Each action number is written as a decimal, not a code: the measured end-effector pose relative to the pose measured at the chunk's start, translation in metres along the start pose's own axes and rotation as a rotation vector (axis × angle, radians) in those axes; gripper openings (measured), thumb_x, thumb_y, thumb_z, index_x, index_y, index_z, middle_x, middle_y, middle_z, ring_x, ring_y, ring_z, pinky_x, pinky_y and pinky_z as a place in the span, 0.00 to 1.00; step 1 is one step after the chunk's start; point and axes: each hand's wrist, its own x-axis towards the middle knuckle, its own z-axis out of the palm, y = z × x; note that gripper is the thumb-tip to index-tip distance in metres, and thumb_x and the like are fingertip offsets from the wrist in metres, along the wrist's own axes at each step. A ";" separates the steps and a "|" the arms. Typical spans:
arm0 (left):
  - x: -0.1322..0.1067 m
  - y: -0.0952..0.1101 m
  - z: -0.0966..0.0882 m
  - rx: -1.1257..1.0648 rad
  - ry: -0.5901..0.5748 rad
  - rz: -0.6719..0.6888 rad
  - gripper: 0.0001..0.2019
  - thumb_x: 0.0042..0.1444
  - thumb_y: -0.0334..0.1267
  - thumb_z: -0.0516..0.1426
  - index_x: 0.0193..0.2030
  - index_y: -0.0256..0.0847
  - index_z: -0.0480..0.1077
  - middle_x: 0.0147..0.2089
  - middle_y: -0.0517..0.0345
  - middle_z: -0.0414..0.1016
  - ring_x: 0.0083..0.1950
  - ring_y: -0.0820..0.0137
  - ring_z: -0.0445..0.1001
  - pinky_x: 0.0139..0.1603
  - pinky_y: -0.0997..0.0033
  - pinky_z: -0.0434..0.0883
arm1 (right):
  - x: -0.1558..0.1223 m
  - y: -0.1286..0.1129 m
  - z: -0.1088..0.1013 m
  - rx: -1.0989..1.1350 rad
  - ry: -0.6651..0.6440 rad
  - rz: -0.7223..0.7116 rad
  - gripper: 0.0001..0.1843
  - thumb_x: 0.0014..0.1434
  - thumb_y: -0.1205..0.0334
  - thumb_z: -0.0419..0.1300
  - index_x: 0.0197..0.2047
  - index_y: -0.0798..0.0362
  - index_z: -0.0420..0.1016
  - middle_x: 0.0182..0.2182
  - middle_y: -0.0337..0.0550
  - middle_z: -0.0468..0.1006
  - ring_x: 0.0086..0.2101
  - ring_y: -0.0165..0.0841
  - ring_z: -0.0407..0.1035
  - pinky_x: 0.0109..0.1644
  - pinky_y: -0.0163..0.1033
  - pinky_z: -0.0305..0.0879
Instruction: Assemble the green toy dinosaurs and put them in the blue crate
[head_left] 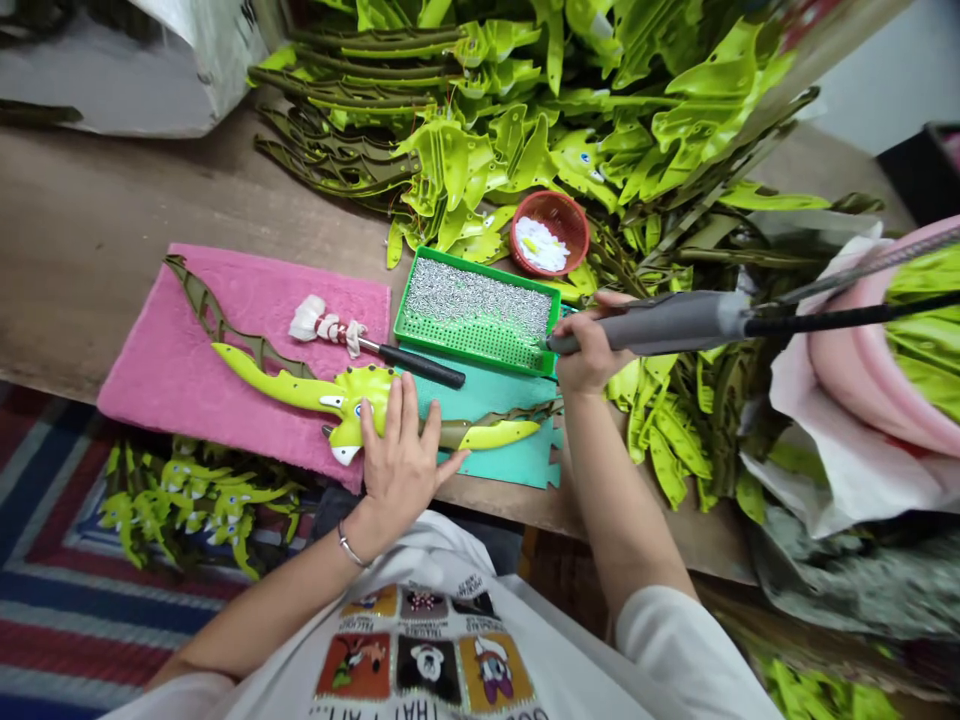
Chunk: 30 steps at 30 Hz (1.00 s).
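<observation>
My left hand [401, 450] lies flat with fingers spread on a yellow-green toy dinosaur sword [300, 385], pressing it down where the pink towel [187, 360] meets a teal foam mat [517, 462]. My right hand [589, 350] is closed around a grey electric screwdriver [660, 322]. Its tip sits at the right edge of a green tray [480, 350] filled with small silver screws. A black-handled tool with a white rag tied to it [360, 340] lies on the towel just behind the toy.
A big heap of green toy halves [540, 110] covers the back of the wooden table, with a small red basket of white bits [549, 232] in it. More green parts lie on the striped floor mat [187, 500]. Pink foam and a bag [877, 400] sit at right.
</observation>
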 end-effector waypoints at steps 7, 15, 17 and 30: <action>0.001 0.001 -0.002 0.018 -0.008 -0.003 0.31 0.60 0.58 0.58 0.59 0.33 0.71 0.73 0.24 0.49 0.74 0.41 0.54 0.70 0.29 0.43 | -0.001 0.008 0.002 -0.012 -0.011 0.041 0.15 0.45 0.58 0.63 0.36 0.48 0.65 0.14 0.25 0.68 0.15 0.28 0.62 0.24 0.37 0.63; 0.002 0.002 -0.006 0.021 -0.058 -0.016 0.31 0.61 0.57 0.57 0.62 0.33 0.69 0.73 0.24 0.47 0.74 0.40 0.53 0.69 0.27 0.45 | 0.001 0.009 0.003 -0.006 -0.078 0.081 0.14 0.44 0.58 0.64 0.32 0.49 0.64 0.14 0.26 0.66 0.14 0.27 0.62 0.21 0.34 0.63; 0.002 0.004 -0.005 0.027 -0.064 -0.003 0.33 0.62 0.54 0.58 0.68 0.36 0.63 0.74 0.24 0.45 0.74 0.39 0.52 0.68 0.27 0.48 | 0.002 0.005 0.004 -0.014 -0.090 0.084 0.14 0.44 0.58 0.64 0.32 0.49 0.64 0.14 0.26 0.65 0.14 0.26 0.62 0.22 0.34 0.63; 0.006 0.015 0.009 -0.016 -0.210 0.359 0.30 0.62 0.30 0.57 0.70 0.53 0.59 0.70 0.38 0.63 0.68 0.48 0.65 0.66 0.34 0.57 | -0.070 -0.078 -0.047 0.170 -0.239 0.010 0.13 0.50 0.60 0.64 0.40 0.45 0.70 0.15 0.26 0.67 0.13 0.29 0.60 0.20 0.38 0.61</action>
